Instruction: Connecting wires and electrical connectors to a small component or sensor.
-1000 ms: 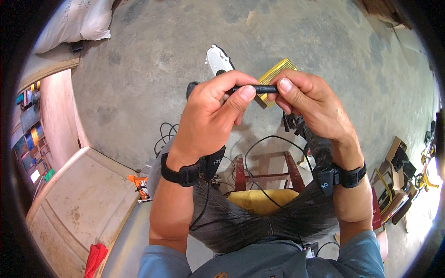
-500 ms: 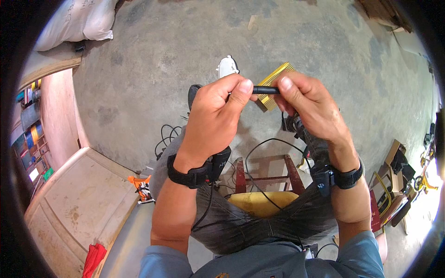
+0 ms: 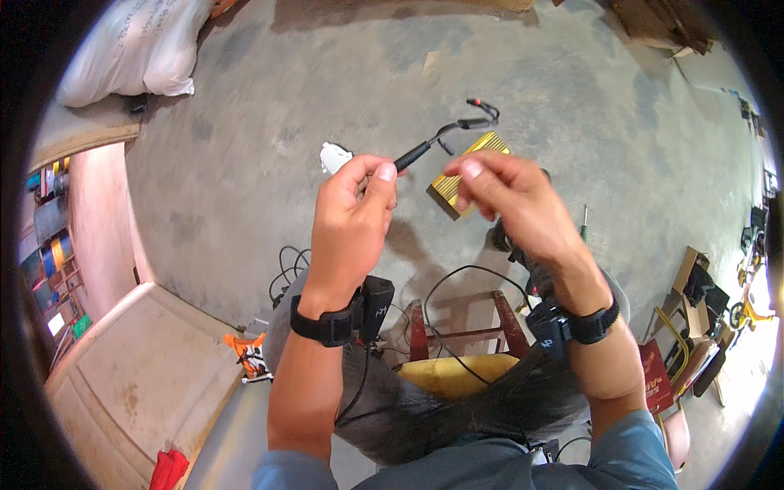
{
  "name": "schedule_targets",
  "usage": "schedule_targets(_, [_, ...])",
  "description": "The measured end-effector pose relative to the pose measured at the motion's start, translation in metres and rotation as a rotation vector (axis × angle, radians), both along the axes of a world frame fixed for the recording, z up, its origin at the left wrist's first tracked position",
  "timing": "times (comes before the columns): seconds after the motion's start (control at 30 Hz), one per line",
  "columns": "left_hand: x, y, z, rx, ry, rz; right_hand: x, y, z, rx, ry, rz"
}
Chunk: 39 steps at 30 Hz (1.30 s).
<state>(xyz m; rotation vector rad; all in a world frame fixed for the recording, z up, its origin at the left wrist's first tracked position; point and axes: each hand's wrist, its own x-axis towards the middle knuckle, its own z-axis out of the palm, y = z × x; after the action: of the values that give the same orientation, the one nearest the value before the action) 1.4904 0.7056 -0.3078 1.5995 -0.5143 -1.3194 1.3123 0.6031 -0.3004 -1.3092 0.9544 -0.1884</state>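
Observation:
My left hand (image 3: pixel 359 220) pinches the near end of a black cable piece (image 3: pixel 412 155) between thumb and forefinger. This piece has a ribbed sleeve, and its far end splits into thin bent leads, one with a red tip. My right hand (image 3: pixel 510 196) hovers to the right of it, off the cable, its fingers loosely curled and apart with nothing visible in them. Beyond and partly behind that hand is a gold finned metal box (image 3: pixel 445 196). Each wrist wears a black strap with a small box on it.
A red-brown stool frame (image 3: pixel 465 335) and a yellow rounded object (image 3: pixel 457 374) are between my legs, with a black cable (image 3: pixel 457 273) looping over them. A screwdriver (image 3: pixel 584 224) is to the right. White sacks (image 3: pixel 131 53) sit far left; an orange object (image 3: pixel 247 351) is near my left leg.
My right hand has let go of the black cable piece. My left hand has tilted it, so its far end now points up and right with the leads showing.

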Motion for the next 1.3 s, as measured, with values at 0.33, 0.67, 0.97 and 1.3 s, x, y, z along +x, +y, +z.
schedule_targets(0.33, [-0.018, 0.003, -0.009, -0.022, -0.115, -0.347, 0.005, 0.002, -0.01, 0.334, -0.255, -0.424])
schedule_targets(0.67, [-0.013, -0.007, 0.002, 0.075, -0.274, -0.38, 0.002, 0.003, -0.009, 0.238, -0.346, -0.311])
schedule_targets(0.97, [-0.003, -0.015, 0.003, -0.286, 0.226, -0.036, -0.001, 0.012, -0.009, 0.066, -0.197, 0.068])
schedule_targets(1.3, [0.002, -0.015, 0.004, -0.346, 0.155, 0.036, 0.005, 0.013, 0.004, -0.022, -0.017, 0.238])
